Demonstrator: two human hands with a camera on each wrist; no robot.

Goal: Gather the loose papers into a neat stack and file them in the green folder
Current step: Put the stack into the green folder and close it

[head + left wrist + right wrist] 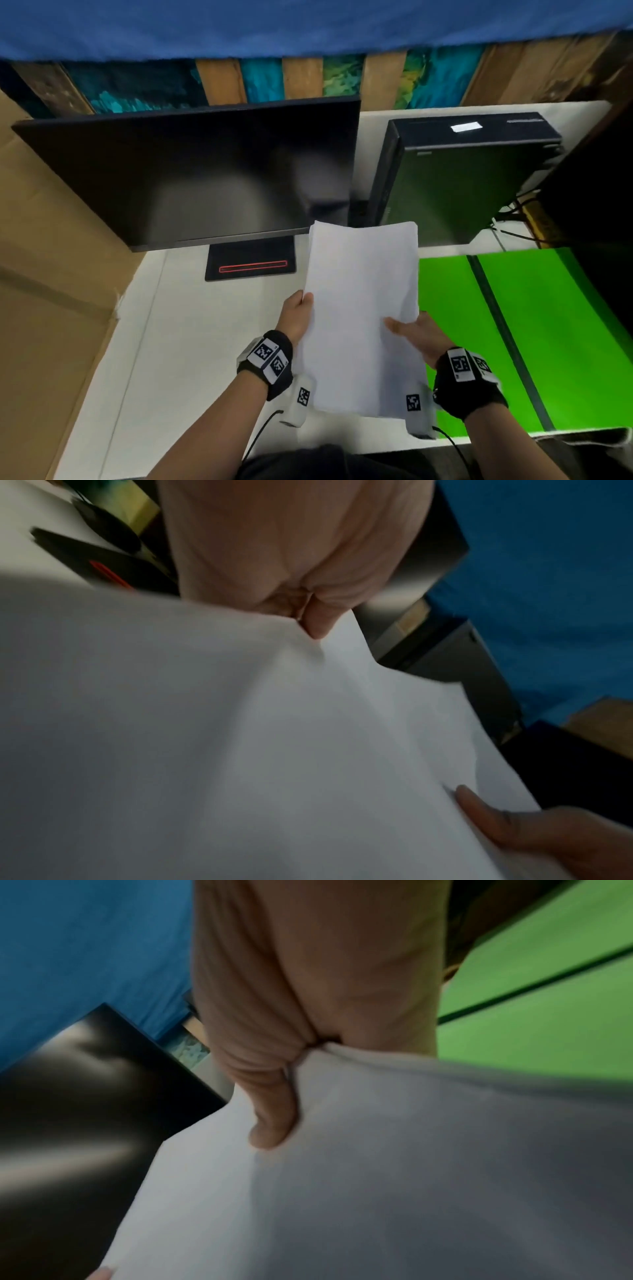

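Across the back, a blue cloth [308, 24] above striped wood and teal panelling. Below it a white worktop [164, 342], flanked on the left by brown cardboard [44, 274]. On the worktop a dark monitor [205, 164] on a black stand [251, 262], beside it to the right a black computer case [462, 178]. Lying open and flat at the right of the worktop, the green folder [548, 325] with a dark spine line down its middle. Held up in the air between monitor stand and folder, a stack of white papers [363, 308], slightly bowed. Gripping its left edge, the left hand [296, 317], thumb on top; pinching the right edge, the right hand [421, 334], thumb [274, 1118] pressed onto the top sheet. On both wrists, black bands with square markers.
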